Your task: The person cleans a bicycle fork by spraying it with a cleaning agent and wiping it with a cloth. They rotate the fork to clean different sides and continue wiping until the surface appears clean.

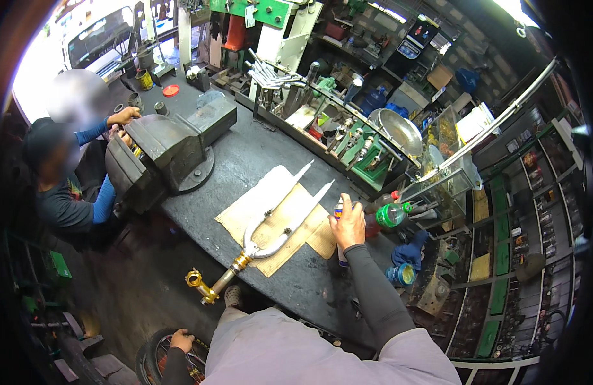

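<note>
A white bicycle fork [280, 212] lies on flattened cardboard [237, 210] on the dark workbench [226, 147]. Its steerer tube reaches past the near edge, with a gold stem [203, 287] at its end. To the right of the cardboard, my right hand [349, 224] is wrapped round an upright spray can [340, 256], which my fingers partly cover. My left hand [182, 340] hangs low at the left, loosely curled with nothing visible in it. Below it is a spoked bicycle wheel [161, 351]; I cannot tell whether they touch.
A large bench vise [165, 151] stands at the left, with a co-worker [71, 186] behind it. Bottles [391, 216] and an open blue tub [402, 274] are right of my hand. A tool rack [335, 138] lines the far edge. Shelves [502, 256] fill the right side.
</note>
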`<state>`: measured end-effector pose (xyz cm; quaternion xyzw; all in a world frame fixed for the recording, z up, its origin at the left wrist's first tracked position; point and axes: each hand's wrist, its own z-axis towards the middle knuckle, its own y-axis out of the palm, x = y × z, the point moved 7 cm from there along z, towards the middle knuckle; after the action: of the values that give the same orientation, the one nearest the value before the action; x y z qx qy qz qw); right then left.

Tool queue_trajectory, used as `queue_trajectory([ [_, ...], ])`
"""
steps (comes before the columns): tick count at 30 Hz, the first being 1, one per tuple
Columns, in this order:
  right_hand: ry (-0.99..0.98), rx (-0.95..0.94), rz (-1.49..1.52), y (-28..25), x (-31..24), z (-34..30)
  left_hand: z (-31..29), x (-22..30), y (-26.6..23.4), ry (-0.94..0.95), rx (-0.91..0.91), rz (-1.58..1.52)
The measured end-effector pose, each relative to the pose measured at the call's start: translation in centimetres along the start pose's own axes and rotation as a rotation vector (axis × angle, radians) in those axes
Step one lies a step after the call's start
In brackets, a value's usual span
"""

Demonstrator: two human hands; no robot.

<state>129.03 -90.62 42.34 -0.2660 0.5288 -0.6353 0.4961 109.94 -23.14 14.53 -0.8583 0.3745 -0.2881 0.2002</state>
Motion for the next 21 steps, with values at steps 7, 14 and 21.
queue_trajectory([
  [7,-0.477,-0.21,0.159,0.5,-10.6,-2.4,2.3,-5.3,1.1,-0.051,-0.002,0.004],
  [14,-0.153,-0.073,-0.016,2.4,-6.7,4.7,0.9,-4.2,-1.1,-0.061,0.008,-0.025],
  [21,-0.058,0.068,-0.084,1.4,-5.5,7.0,2.2,-7.4,-1.0,-0.103,-0.021,-0.019],
])
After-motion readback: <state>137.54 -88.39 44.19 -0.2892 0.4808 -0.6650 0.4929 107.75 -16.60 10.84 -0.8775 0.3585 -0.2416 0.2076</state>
